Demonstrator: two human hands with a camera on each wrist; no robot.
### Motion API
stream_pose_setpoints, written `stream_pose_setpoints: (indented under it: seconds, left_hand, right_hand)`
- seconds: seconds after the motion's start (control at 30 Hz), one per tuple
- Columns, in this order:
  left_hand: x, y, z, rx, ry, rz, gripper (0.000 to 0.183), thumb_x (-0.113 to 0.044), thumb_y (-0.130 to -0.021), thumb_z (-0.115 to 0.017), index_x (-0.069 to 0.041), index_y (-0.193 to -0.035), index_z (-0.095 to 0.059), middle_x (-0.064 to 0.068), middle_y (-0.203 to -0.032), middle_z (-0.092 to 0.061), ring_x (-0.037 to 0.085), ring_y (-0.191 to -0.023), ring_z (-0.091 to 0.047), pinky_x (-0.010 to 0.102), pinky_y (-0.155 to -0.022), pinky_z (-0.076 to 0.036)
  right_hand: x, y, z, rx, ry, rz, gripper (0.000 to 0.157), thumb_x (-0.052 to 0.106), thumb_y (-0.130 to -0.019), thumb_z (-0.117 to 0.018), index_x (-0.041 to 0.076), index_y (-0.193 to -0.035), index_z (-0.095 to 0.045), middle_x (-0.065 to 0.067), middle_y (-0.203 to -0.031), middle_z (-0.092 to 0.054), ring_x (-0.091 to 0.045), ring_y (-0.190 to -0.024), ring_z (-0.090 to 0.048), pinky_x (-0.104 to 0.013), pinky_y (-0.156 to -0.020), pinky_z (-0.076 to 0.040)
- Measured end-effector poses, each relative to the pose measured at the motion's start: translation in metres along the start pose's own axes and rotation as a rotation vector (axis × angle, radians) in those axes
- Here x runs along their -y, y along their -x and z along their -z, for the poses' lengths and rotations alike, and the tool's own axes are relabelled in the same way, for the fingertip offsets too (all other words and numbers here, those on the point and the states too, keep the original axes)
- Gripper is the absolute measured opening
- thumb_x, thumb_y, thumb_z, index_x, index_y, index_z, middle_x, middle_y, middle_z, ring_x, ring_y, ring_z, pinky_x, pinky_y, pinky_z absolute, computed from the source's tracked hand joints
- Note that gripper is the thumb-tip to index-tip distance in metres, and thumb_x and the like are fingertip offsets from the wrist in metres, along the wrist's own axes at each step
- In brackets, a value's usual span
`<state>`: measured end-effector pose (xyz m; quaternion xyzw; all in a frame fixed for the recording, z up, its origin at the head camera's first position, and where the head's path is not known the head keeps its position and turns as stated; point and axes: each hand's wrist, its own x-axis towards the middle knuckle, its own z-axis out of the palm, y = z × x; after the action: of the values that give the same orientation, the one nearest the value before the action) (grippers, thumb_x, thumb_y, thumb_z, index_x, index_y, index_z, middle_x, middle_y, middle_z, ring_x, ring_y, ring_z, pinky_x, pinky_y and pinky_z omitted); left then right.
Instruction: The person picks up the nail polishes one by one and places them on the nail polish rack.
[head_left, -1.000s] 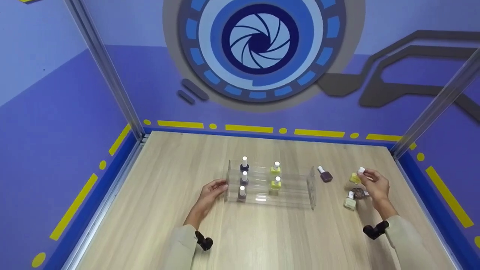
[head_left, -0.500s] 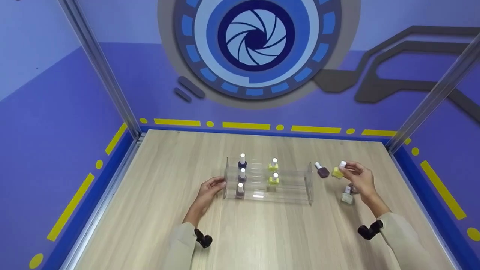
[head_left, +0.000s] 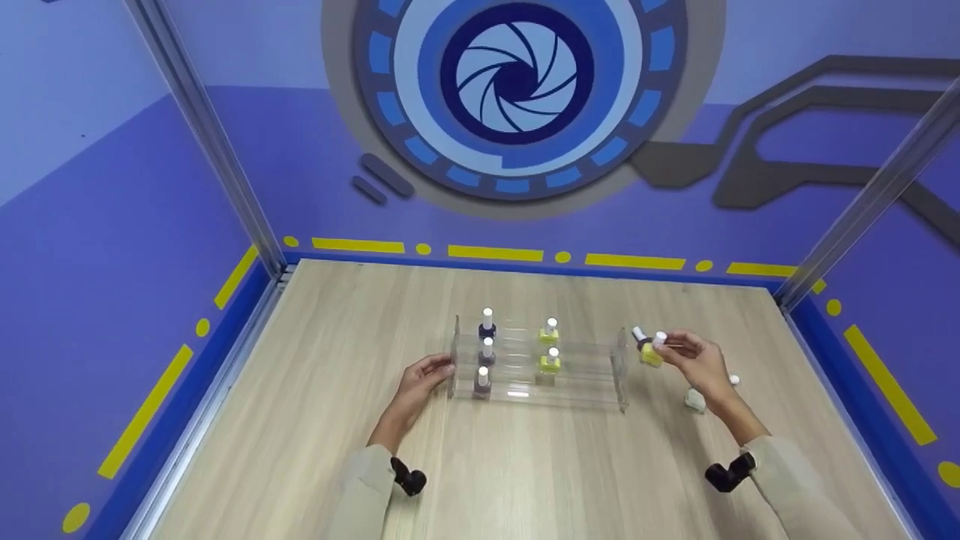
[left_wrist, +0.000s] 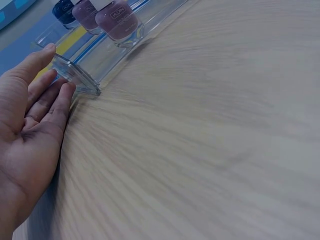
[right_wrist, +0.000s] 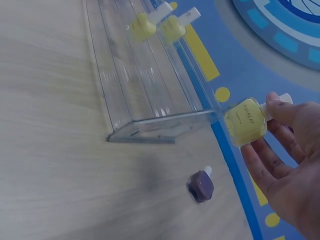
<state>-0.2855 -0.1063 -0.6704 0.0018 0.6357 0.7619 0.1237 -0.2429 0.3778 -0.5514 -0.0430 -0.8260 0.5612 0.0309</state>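
Right grip (right_wrist: 300,155) pinches yellow bottle (right_wrist: 246,122) labelled MAYREAY; left grip (left_wrist: 37,130), loose, touches clear rack (head_left: 517,382); mauve bottle (left_wrist: 119,24) reads KDN.

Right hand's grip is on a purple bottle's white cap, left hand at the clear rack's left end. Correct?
Not the colour: the right hand has its grip on a yellow bottle by the white cap, as the right wrist view shows. The left hand is at the clear rack's left end, as you say.
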Motion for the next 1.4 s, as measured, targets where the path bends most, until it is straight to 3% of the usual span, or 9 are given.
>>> stream_pose_setpoints:
  seconds: [0.4,0.77,1.23,1.4]
  left_hand:
    - [0.004,0.0,-0.001,0.018,0.006,-0.002,0.05,-0.018,-0.097,-0.071,0.005,-0.138,-0.056,0.022,-0.141,-0.058,0.008,-0.113,-0.062,0.024,-0.103,-0.054]
    - [0.003,0.0,0.0,0.018,0.006,-0.016,0.049,-0.018,-0.097,-0.071,0.005,-0.138,-0.056,0.02,-0.138,-0.059,0.009,-0.115,-0.062,0.026,-0.106,-0.053]
    - [0.001,0.0,0.0,0.013,0.016,-0.014,0.044,-0.018,-0.097,-0.072,0.003,-0.134,-0.06,0.01,-0.132,-0.065,0.009,-0.114,-0.063,0.029,-0.107,-0.053]
    - [0.001,0.001,0.002,0.017,-0.002,-0.014,0.047,-0.02,-0.098,-0.071,0.004,-0.136,-0.058,0.012,-0.133,-0.063,0.011,-0.115,-0.062,0.032,-0.109,-0.052]
  right_hand:
    - [0.003,0.005,-0.033,0.036,-0.042,0.028,0.042,0.016,-0.093,-0.076,-0.008,-0.125,-0.063,0.007,-0.101,-0.073,0.001,-0.091,-0.067,-0.016,-0.082,-0.058]
    - [-0.001,0.008,-0.064,0.055,-0.058,0.028,0.035,0.012,-0.092,-0.077,-0.007,-0.12,-0.066,-0.009,-0.108,-0.072,-0.003,-0.09,-0.067,-0.019,-0.082,-0.059]
    - [-0.003,0.014,-0.081,0.088,-0.089,0.008,0.033,0.009,-0.09,-0.078,-0.007,-0.117,-0.067,-0.007,-0.106,-0.073,-0.004,-0.091,-0.068,-0.018,-0.081,-0.058]
    - [-0.002,0.014,-0.089,0.112,-0.094,0.012,0.032,0.008,-0.09,-0.078,-0.007,-0.115,-0.067,-0.007,-0.105,-0.073,-0.005,-0.091,-0.067,-0.018,-0.081,-0.057]
